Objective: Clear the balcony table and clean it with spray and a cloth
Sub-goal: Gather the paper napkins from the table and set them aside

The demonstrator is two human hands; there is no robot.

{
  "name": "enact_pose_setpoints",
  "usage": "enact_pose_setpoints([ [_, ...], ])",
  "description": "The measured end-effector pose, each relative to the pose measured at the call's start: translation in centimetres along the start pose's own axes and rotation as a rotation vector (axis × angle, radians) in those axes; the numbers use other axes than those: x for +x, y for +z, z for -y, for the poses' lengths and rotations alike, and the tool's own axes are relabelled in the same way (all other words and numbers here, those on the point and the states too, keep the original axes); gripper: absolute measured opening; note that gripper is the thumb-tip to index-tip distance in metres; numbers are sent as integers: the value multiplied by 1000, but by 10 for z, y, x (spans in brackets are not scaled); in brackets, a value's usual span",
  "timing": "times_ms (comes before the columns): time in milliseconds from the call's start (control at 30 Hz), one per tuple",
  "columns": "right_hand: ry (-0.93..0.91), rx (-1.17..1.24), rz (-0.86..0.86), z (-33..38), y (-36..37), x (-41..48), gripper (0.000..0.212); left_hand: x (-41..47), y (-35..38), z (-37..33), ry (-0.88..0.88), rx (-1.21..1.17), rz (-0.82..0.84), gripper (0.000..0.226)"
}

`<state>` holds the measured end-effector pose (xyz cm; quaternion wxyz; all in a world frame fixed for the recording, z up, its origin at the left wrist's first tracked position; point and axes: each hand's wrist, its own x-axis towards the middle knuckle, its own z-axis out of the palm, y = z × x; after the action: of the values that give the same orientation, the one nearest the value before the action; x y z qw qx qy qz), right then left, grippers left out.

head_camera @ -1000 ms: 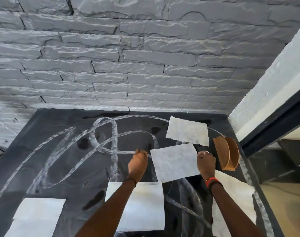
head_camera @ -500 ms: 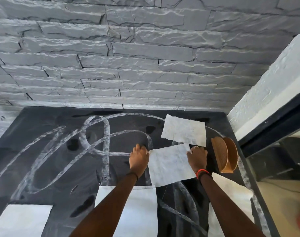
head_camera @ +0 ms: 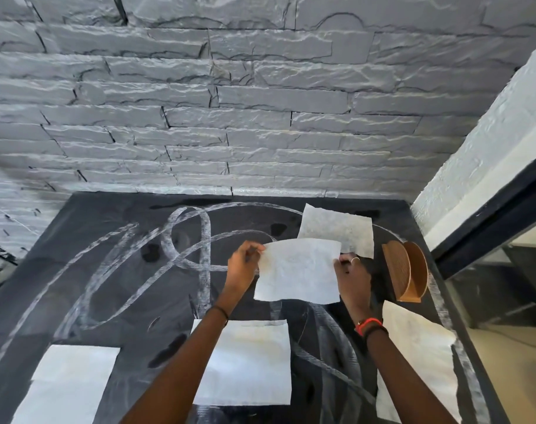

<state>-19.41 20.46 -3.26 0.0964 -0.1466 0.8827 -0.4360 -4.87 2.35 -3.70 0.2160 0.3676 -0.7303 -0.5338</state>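
Observation:
A black table (head_camera: pixel 77 289) carries white chalky swirl marks and several white paper sheets. I hold one sheet (head_camera: pixel 297 270) lifted off the surface: my left hand (head_camera: pixel 244 266) pinches its upper left corner and my right hand (head_camera: pixel 352 278) pinches its right edge. Another sheet (head_camera: pixel 337 229) lies flat just behind it. More sheets lie at the front left (head_camera: pixel 68 384), front middle (head_camera: pixel 245 362) and front right (head_camera: pixel 416 362). A wooden napkin holder (head_camera: pixel 404 270) stands to the right of my right hand.
A grey stone-brick wall (head_camera: pixel 230 117) runs directly behind the table. A white textured pillar and a dark window frame (head_camera: pixel 490 215) stand at the right. The table's right edge drops to a beige floor (head_camera: pixel 517 362).
Both hands have lifted the middle sheet off the table; a second ago it lay flat with the hands at its edges. The view has tilted slightly.

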Motion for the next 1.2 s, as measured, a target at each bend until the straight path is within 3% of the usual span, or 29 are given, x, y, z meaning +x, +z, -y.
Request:
enact_pose_setpoints([
  [133,5,173,64,20,-1,-23,11,-16,-30,-4,-28,-157,18,30],
  [367,136,415,213,39,-6,-73,5,-56,-84,-11,-114,-107,145,31],
  [600,169,341,321,14,10,-127,6,-94,-133,30,-226,39,306,38],
  [833,87,23,373,-28,42,-159,8,-119,-122,69,-294,376,142,46],
  [1000,-20,-219,343,-40,45,-167,11,-126,-117,86,-245,498,48,55],
  [1200,-109,-229,230,-29,43,-169,19,-135,-123,91,-141,495,-171,31],
])
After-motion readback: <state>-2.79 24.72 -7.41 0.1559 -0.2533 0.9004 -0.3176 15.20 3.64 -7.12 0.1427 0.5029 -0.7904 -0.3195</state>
